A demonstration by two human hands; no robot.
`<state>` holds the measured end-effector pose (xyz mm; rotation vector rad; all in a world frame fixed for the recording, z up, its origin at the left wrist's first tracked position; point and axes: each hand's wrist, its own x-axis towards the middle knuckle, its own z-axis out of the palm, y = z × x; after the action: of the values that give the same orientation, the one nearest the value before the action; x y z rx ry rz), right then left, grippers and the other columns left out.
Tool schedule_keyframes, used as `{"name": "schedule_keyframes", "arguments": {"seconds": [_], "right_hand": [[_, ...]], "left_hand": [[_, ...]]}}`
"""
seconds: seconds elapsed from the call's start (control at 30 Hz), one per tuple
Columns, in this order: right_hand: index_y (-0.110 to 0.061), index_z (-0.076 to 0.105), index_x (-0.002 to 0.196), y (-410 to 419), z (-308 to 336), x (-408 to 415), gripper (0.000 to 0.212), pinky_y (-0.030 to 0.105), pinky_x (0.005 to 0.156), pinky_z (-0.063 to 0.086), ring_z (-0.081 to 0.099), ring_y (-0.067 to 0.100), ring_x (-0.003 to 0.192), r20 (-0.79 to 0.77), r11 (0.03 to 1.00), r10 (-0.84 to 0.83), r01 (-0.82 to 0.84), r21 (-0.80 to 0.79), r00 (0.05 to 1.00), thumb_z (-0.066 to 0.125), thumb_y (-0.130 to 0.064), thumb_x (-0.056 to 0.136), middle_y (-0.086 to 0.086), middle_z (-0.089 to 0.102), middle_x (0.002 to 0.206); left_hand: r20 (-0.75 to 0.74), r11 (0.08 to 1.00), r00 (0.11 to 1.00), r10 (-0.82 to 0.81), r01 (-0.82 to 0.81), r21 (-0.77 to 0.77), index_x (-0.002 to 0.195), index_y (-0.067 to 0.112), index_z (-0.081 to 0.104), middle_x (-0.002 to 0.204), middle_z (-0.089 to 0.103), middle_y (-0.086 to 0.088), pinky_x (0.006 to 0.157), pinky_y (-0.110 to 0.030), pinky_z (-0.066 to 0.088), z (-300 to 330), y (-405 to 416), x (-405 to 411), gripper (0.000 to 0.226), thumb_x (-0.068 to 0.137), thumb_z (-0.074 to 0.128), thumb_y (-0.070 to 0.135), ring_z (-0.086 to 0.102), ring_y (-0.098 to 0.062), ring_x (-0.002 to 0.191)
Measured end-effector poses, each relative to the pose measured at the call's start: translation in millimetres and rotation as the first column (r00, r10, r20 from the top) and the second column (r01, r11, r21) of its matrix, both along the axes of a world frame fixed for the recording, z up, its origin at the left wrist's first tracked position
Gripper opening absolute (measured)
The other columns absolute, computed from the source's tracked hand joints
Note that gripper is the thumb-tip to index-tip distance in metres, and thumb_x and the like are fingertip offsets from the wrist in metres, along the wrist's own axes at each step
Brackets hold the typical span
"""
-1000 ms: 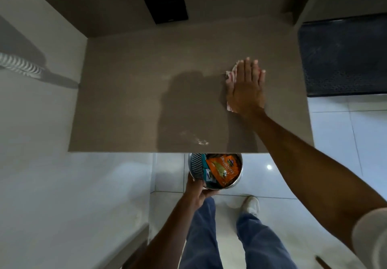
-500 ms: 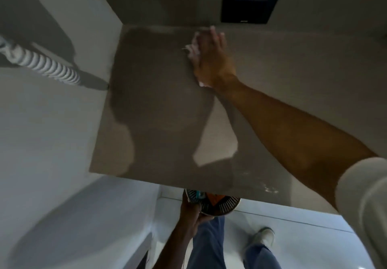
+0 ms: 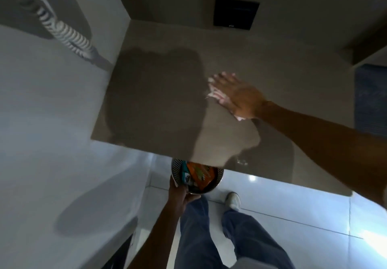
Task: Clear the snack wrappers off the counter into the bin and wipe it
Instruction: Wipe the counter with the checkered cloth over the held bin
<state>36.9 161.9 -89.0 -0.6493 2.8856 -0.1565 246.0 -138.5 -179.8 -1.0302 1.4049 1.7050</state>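
My right hand (image 3: pixel 238 96) lies flat on the brown counter (image 3: pixel 282 84), fingers spread, pressing a pinkish-white cloth (image 3: pixel 215 93) that peeks out under the fingers and palm. Below the counter's front edge my left hand (image 3: pixel 180 193) grips the rim of a small round metal bin (image 3: pixel 178 169). Inside the bin lie an orange snack wrapper (image 3: pixel 200 174) and a teal one (image 3: pixel 185 175). A few small crumbs or smears (image 3: pixel 243 162) sit near the counter's front edge. The counter's edge hides the bin's far side.
A black wall plate (image 3: pixel 235 16) is set above the counter's back. A white wall (image 3: pixel 41 122) with a ribbed hose (image 3: pixel 65 34) bounds the left side. A dark blue mat (image 3: pixel 370 99) lies at right. My legs and a white shoe (image 3: pixel 233 200) stand on glossy floor tiles.
My right hand slid the cloth from the counter's right to its back left, and is now back toward the middle and nearer me. The left hand keeps hold of the bin.
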Motion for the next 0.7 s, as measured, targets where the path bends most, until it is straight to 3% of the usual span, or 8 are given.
{"name": "schedule_keyframes", "arguments": {"seconds": [0.13,0.2,0.27,0.37,0.43,0.53,0.7], "right_hand": [[-0.018,0.019,0.165,53.5,-1.0,92.0,0.067,0.053,0.13,0.021,0.017,0.031,0.162,0.015,0.969,-0.248,0.248,0.0,0.969,0.026,-0.048,0.106,0.007,0.021,0.173],[-0.017,0.018,0.165,59.7,0.1,143.2,0.068,0.053,0.13,0.018,0.015,0.031,0.162,0.036,0.919,-0.392,0.393,-0.02,0.919,0.025,-0.048,0.106,0.008,0.021,0.173],[-0.015,0.018,0.165,51.3,-0.5,185.4,0.069,0.052,0.132,0.014,0.014,0.033,0.162,0.064,0.838,-0.542,0.545,-0.031,0.838,0.024,-0.049,0.106,0.01,0.02,0.173],[-0.01,0.01,0.165,14.1,-4.3,219.6,0.073,0.053,0.132,0.011,0.006,0.035,0.162,0.052,0.708,-0.705,0.706,-0.001,0.707,0.016,-0.053,0.107,0.014,0.012,0.174],[-0.007,0.006,0.165,-21.9,-6.0,223.6,0.076,0.055,0.132,0.011,0.003,0.036,0.162,0.036,0.656,-0.754,0.755,-0.008,0.656,0.014,-0.056,0.107,0.014,0.009,0.174],[-0.006,0.007,0.165,-79.1,-9.3,204.7,0.081,0.057,0.131,0.013,0.004,0.036,0.162,0.023,0.637,-0.769,0.77,-0.037,0.638,0.013,-0.061,0.106,0.015,0.009,0.174],[-0.005,0.011,0.164,-145.9,-10.2,155.4,0.107,0.058,0.131,0.013,0.007,0.037,0.162,0.044,0.711,-0.699,0.7,-0.068,0.714,0.01,-0.085,0.094,0.018,0.01,0.173]], "left_hand": [[-0.018,0.996,0.997,0.075,-0.074,0.046,0.141,0.005,0.054,0.14,0.06,-0.032,0.098,-0.073,0.053,12.7,6.8,31.9,0.041,0.101,0.061,-0.004,0.062,-0.054,0.125],[-0.005,0.986,0.99,0.143,-0.142,0.085,0.125,0.007,0.066,0.127,0.069,-0.028,0.08,-0.058,0.065,22.2,8.6,43.9,0.028,0.101,0.059,-0.007,0.074,-0.044,0.108],[0.01,0.976,0.984,0.176,-0.176,0.129,0.126,0.008,0.066,0.125,0.071,-0.025,0.071,-0.049,0.068,28.8,7.6,53.2,0.03,0.102,0.057,-0.007,0.076,-0.038,0.104],[-0.007,0.985,0.992,0.124,-0.123,0.119,0.147,0.006,0.052,0.141,0.063,-0.027,0.09,-0.058,0.063,34.8,-0.5,63.0,0.044,0.104,0.056,-0.005,0.064,-0.048,0.126],[-0.001,0.989,0.995,0.105,-0.104,0.105,0.148,0.007,0.051,0.143,0.061,-0.028,0.091,-0.059,0.062,37.1,-9.6,68.5,0.043,0.106,0.057,0.001,0.067,-0.046,0.124],[-0.005,0.993,0.997,0.081,-0.081,0.091,0.148,0.005,0.051,0.142,0.062,-0.028,0.071,-0.046,0.067,39.1,-27.6,72.3,0.043,0.106,0.057,0.001,0.077,-0.035,0.108],[0.007,0.997,0.999,-0.042,0.042,0.057,0.149,0.017,0.051,0.143,0.063,-0.02,0.081,-0.051,0.066,34.0,-69.3,76.9,0.047,0.106,0.058,0.002,0.064,-0.043,0.129]]}}
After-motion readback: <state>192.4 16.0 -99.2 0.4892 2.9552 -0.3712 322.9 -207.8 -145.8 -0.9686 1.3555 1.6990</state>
